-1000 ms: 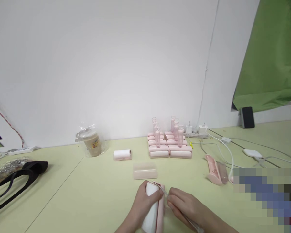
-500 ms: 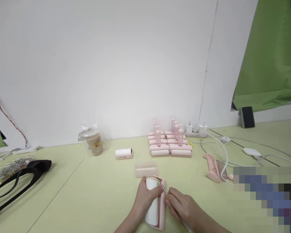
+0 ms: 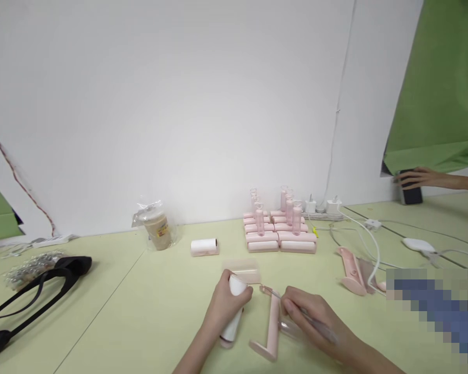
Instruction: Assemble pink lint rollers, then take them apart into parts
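My left hand [image 3: 220,306] is closed around a white paper roll [image 3: 233,317], lifted a little off the table. My right hand [image 3: 310,322] is closed on the clear handle [image 3: 292,328] of a pink roller frame [image 3: 271,327], which stands apart from the roll, to its right. A thin metal wire [image 3: 271,292] juts from the frame's top towards the roll. Just behind the hands lies a clear pink cover [image 3: 244,270].
Stacked pink rollers [image 3: 281,234] sit by the wall, a loose white roll [image 3: 205,246] and a bagged cup [image 3: 156,231] to their left. A black strap [image 3: 35,296] lies far left. Another pink frame [image 3: 351,270], cables and chargers [image 3: 323,206] are right. Another person's hand [image 3: 413,179] touches a phone.
The white roll and the pink frame have come apart: my left hand drew the roll leftward, my right hand holds the frame alone. Another person's hand appeared at far right.
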A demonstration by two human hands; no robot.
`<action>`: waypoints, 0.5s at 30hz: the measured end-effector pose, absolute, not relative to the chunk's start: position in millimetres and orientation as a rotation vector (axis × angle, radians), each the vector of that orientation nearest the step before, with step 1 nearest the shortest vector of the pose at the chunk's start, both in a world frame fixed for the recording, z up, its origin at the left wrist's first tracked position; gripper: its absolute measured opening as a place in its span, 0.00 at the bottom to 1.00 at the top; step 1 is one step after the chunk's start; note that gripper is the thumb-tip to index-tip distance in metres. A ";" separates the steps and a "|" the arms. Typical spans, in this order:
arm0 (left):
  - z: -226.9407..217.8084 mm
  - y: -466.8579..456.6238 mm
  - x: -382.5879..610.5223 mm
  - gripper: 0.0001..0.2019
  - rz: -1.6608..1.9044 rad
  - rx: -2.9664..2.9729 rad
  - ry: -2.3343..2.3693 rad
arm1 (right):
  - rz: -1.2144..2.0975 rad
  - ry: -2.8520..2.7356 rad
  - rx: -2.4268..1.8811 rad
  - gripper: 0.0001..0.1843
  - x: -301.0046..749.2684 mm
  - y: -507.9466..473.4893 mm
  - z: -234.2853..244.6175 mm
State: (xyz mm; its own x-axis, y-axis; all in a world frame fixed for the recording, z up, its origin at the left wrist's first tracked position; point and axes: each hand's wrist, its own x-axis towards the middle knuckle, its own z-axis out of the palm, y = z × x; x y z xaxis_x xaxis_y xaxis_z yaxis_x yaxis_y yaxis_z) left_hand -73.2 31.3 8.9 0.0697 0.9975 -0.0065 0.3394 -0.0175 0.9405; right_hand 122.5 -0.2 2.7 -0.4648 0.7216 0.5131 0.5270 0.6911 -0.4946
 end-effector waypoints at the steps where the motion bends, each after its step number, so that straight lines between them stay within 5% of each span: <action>1: 6.6 31.9 -74.7 0.10 0.972 1.579 1.431 | 0.485 -2.137 -0.932 0.15 121.6 -2.0 6.5; 5: 1.0 31.7 -74.6 0.09 0.906 1.723 1.500 | 0.680 -2.140 -0.835 0.13 114.9 -4.4 8.2; 15: 0.5 33.2 -75.1 0.09 0.932 1.690 1.435 | 0.523 -2.224 -0.817 0.12 111.5 2.3 2.3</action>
State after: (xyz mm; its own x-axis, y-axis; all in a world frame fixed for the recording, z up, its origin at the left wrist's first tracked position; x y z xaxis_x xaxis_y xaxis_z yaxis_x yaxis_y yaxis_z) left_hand -75.1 33.2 0.5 0.1190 0.9902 0.0735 0.4695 -0.1213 0.8746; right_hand 111.5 2.3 2.3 -0.5561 0.6830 0.4736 0.4003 0.7195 -0.5676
